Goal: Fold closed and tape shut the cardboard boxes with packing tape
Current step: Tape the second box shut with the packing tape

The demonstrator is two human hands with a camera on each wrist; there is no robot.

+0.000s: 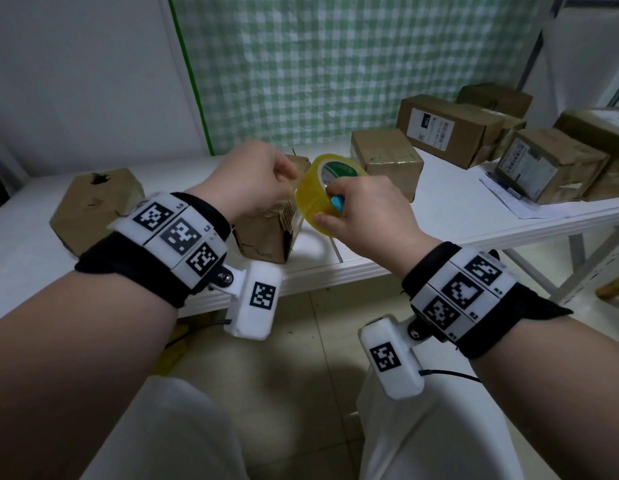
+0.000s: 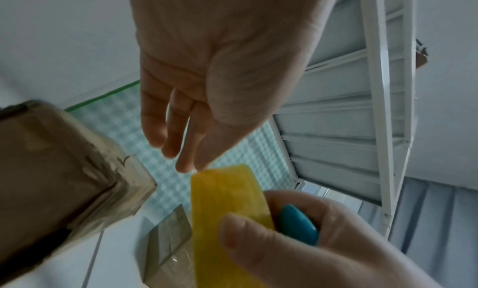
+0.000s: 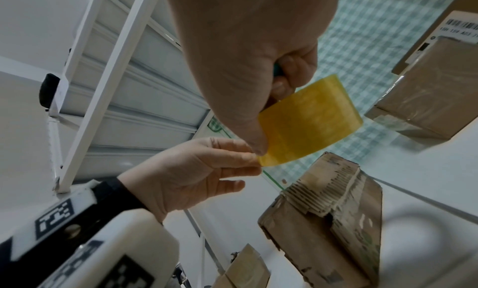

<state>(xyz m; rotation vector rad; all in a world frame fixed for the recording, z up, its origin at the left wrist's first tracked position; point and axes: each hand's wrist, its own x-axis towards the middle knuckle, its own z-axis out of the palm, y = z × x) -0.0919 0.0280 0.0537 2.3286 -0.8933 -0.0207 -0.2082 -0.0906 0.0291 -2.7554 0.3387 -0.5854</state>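
My right hand (image 1: 330, 209) grips a roll of yellow packing tape (image 1: 318, 188) together with a small blue-handled tool (image 1: 337, 204), above the table's front edge. The thumb lies on the roll's outer face (image 2: 227, 200). My left hand (image 1: 294, 181) meets the roll from the left, thumb and forefinger pinching at the tape's edge (image 3: 261, 161). No strip shows pulled away from the roll. Below both hands a worn cardboard box (image 1: 263, 233) stands on the white table (image 1: 335, 271), with ragged corrugated edges (image 3: 323, 190) on the end facing me.
A dented box with a hole (image 1: 93, 206) lies at the left. A taped box (image 1: 387, 161) and several labelled boxes (image 1: 450, 129) sit behind and to the right, with papers (image 1: 509, 199) beside them. A green checked curtain (image 1: 335, 64) hangs at the back.
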